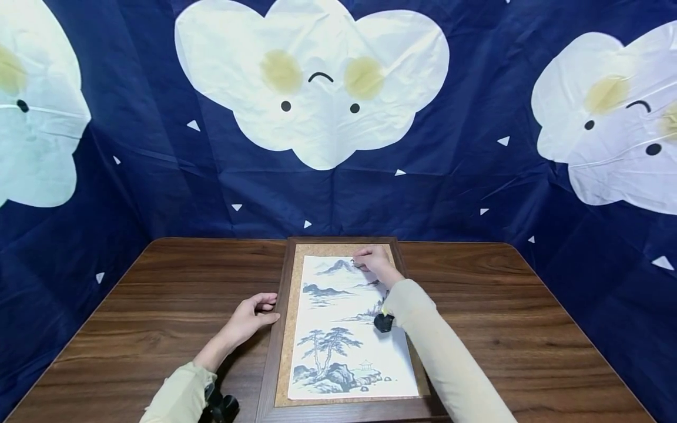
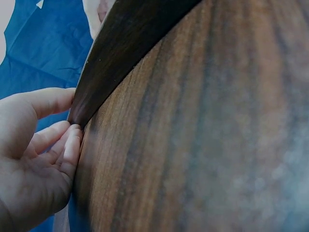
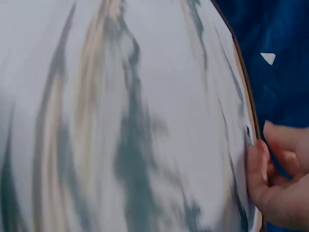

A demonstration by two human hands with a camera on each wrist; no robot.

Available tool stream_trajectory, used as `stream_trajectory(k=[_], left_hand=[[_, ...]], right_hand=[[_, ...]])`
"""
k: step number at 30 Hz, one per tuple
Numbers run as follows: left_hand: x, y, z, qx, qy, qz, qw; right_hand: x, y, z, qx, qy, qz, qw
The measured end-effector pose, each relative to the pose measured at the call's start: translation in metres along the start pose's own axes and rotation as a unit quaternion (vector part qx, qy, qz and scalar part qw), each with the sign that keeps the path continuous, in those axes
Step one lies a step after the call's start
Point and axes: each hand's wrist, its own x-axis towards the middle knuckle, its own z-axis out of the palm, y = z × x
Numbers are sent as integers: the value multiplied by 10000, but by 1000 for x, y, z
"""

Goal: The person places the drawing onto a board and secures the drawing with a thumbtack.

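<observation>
A wood-framed cork board [image 1: 298, 258] lies on the table, bearing a white sheet with an ink landscape [image 1: 317, 311]: mountains, pine trees, rocks and a small pavilion. My left hand [image 1: 244, 320] touches the frame's left edge with loosely extended fingers; in the left wrist view the fingertips meet the dark wooden frame [image 2: 99, 72]. At the sheet's top right is my right hand [image 1: 374, 263], its fingers bent. Beside its fingertips sits a small dark object [image 1: 352, 260], also a dark spot in the right wrist view [image 3: 248, 129]. Whether the fingers pinch it is unclear.
The brown wood-grain table [image 1: 492, 305] extends to both sides of the board. Behind it hangs a dark blue cloth [image 1: 333, 200] with white cloud faces. A black wrist camera [image 1: 383, 322] hangs over the sheet, under the right sleeve.
</observation>
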Motion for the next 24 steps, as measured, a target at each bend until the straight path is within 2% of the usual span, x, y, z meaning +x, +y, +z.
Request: stream_trajectory(k=[4, 9, 12, 16, 24], left_hand=[[0, 1, 0, 7, 17, -29, 10000], [0, 1, 0, -23, 37, -41, 10000], [-1, 1, 1, -9, 48, -31, 10000], [0, 1, 2, -39, 35, -16, 10000], [-1, 3, -4, 69, -130, 42, 9999]], right_hand=[[-7, 0, -20, 72, -452, -171, 9988], [-26, -2, -50, -282, -646, -653, 9954], [-38, 4, -70, -535, -705, -910, 9919], [-54, 16, -97, -572, -585, -1115, 9904], [-82, 41, -152, -405, 8, -1243, 9914]])
